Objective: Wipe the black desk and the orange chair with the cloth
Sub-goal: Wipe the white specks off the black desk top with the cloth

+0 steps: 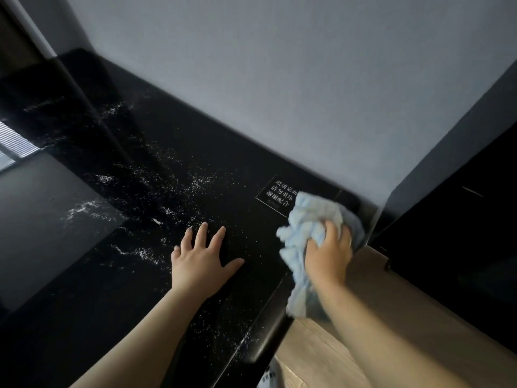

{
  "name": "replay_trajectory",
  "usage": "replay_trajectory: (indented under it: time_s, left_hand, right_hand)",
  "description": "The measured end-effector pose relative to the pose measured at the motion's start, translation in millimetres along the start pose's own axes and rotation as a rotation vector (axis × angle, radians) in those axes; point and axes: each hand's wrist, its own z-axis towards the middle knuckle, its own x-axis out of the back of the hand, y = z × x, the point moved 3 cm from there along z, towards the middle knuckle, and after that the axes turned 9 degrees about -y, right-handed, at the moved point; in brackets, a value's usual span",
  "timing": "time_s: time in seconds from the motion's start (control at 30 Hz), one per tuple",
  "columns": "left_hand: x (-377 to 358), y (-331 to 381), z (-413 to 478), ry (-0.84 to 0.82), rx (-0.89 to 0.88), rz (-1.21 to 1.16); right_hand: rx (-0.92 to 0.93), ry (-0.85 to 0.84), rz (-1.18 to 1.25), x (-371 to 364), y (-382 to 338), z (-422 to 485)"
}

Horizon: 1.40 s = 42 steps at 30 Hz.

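Head view: left hand (202,260) lies flat, fingers spread, on the black desk (156,169); right hand (330,252) grips the cloth (310,217).

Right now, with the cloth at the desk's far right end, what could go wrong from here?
The left hand rests flat on the black desk, so it may leave prints where white specks remain. The right hand grips a bunched cloth partly covering the small sign; a sweep might shift it. A tail of the cloth hangs past the edge and may drag.
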Motion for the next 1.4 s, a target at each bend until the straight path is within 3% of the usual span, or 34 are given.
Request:
replay_trajectory:
  time_s: [0.07,0.17,0.27,0.37,0.5,0.67,0.87,1.13,1.23,1.33,1.4]
  left_hand:
    - [-0.8,0.2,0.0,0.003,-0.006,0.003]
    - [0.2,2.0,-1.3,-0.006,-0.011,0.016]
    - [-0.7,2.0,-0.9,-0.012,-0.009,0.004]
    - [-1.9,2.2,-1.8,-0.006,-0.008,0.002]
    - [-4.5,1.3,-4.2,0.017,-0.03,-0.01]
    - [-6.4,-1.5,-10.4,0.038,-0.046,-0.002]
    - [-9.3,-2.8,-14.8,0.064,-0.057,-0.006]
    - [-8.8,-2.9,-15.5,0.065,-0.054,-0.01]
    - [-10.2,-3.1,-16.4,0.07,-0.05,-0.002]
    - [-11.5,-4.0,-18.0,0.073,-0.049,0.004]
    - [-12.1,-5.4,-18.3,0.076,-0.054,0.009]
  right_hand:
    - [0.018,-0.002,-0.014,0.1,1.7,-18.2]
    - [-0.112,-0.087,0.028,7.0,-3.7,43.6]
    - [-0.311,0.036,0.2,22.7,-5.6,88.7]
    - [-0.068,-0.093,-0.057,9.3,-6.0,34.5]
    - [0.146,-0.236,-0.208,0.9,9.4,-26.2]
    - [0.005,-0.214,-0.169,13.5,-13.2,57.7]
    - [0.198,-0.28,-0.203,-12.1,2.8,-58.2]
    - [0.108,-0.202,-0.164,16.3,-14.7,70.5]
    - [0.148,-0.175,-0.258,5.9,-10.2,24.8]
    - [0.312,-0.327,-0.288,-13.3,2.6,-47.5]
    - [0.339,-0.325,-0.309,-11.1,0.1,-28.7]
